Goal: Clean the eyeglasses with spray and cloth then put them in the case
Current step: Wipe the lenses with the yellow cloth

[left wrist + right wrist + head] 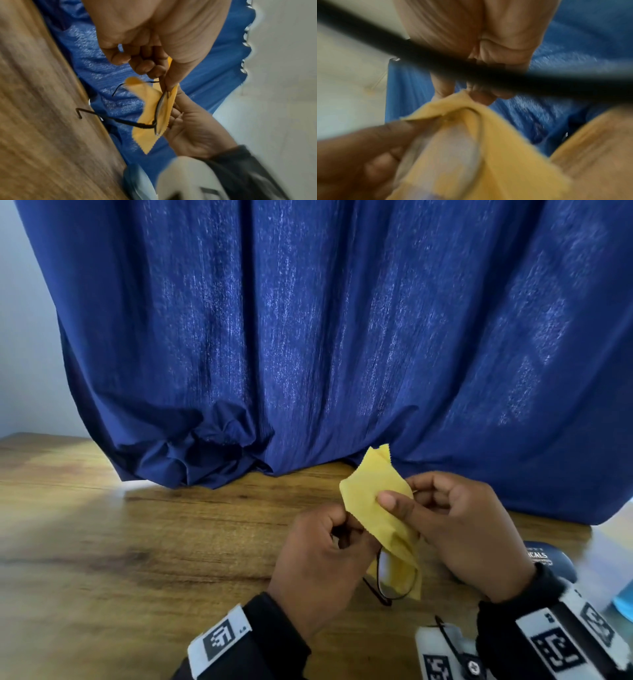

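Note:
Black thin-rimmed eyeglasses [394, 583] are held above the wooden table [137, 542], with a yellow cloth [373, 498] folded over one lens. My left hand [346, 529] pinches the frame near the upper lens. In the left wrist view the temples [111, 119] stick out unfolded toward the table. My right hand [397, 498] pinches the cloth around the lens, thumb on the near side and fingers behind. In the right wrist view the cloth [496, 135] fills the lower middle, and a blurred black strap crosses the picture. The dark blue case [544, 556] lies right of my right hand, partly hidden.
A dark blue curtain [325, 337] hangs down onto the table's far side. A light blue object [625, 601] is cut off at the right edge. It also appears blurred low in the left wrist view.

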`<state>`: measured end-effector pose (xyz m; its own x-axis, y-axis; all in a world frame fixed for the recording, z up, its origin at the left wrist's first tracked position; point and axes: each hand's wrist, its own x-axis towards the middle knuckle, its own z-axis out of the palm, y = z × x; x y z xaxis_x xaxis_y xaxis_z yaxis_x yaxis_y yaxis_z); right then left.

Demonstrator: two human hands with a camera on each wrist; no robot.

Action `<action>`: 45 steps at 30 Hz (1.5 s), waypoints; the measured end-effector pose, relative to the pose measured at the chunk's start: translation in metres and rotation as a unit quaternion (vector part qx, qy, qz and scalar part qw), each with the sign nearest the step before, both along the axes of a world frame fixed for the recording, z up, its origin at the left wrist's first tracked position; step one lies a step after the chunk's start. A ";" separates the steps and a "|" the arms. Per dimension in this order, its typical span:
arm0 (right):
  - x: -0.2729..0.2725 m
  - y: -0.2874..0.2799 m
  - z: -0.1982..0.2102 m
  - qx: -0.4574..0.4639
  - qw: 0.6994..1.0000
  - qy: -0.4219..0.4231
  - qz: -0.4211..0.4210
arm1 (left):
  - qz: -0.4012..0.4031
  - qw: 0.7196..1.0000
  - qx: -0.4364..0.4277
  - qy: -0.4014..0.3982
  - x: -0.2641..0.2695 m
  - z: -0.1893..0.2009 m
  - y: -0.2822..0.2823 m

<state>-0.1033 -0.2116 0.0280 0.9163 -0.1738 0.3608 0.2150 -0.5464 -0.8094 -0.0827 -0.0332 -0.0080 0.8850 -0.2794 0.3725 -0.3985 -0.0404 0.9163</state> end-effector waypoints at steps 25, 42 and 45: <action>0.008 0.004 -0.014 0.290 0.943 0.109 0.124 | 0.070 0.990 0.052 -0.113 0.003 0.002 0.004; 0.005 0.008 -0.008 0.273 0.960 -0.008 0.066 | 0.051 0.990 0.033 -0.131 0.002 0.001 0.003; 0.005 0.011 -0.010 0.295 0.953 -0.025 0.068 | 0.048 0.991 0.033 -0.123 0.000 0.003 0.003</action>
<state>-0.0983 -0.2007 0.0180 0.9291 -0.2412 0.2803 0.2970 0.0352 -0.9542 -0.0829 -0.0300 -0.0053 0.7929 -0.2297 0.5644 -0.6013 -0.1445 0.7858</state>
